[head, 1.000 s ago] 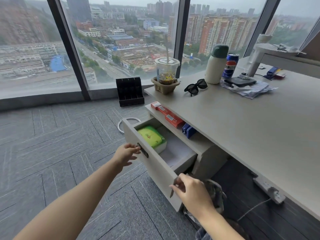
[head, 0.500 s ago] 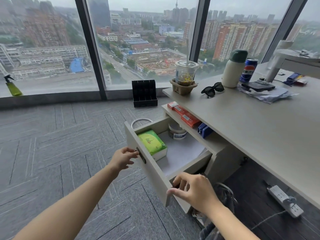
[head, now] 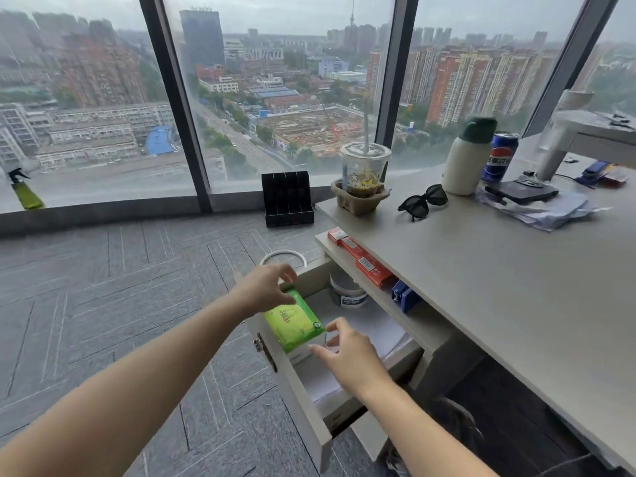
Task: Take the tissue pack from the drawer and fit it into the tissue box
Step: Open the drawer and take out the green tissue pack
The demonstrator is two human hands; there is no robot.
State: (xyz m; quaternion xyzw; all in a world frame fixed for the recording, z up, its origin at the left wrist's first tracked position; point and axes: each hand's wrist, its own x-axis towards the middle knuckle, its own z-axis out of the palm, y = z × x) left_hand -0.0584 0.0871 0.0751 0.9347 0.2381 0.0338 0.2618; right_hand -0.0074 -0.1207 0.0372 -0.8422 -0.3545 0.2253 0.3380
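Drawer point(head: 296, 401) pulled wide open, so step 1 looks done. Green tissue pack point(head: 292, 320) lying inside, at the front left corner, up against the drawer's front wall. Not lifted yet.

Left hand point(head: 265, 292) over the far end of the pack, fingers spread and bent, nothing held. Touching the pack or just above it? Cannot tell. Right hand point(head: 347, 351) at the near end of the pack, also spread wide, thumb close to the green wrap, nothing held. Both hands placed as if about to close in from 2 ends.

Also in the drawer: a small round tub point(head: 347, 292) at the back, well apart from the pack, and white paper on the bottom. On the shelf above, a long red box point(head: 368, 263).

Still left, by the look of things: grab the pack, lift it out, then push it into the tissue box. No tissue box seen anywhere in view, so likely a turn or a reach needed to find it. Most of the job still ahead.
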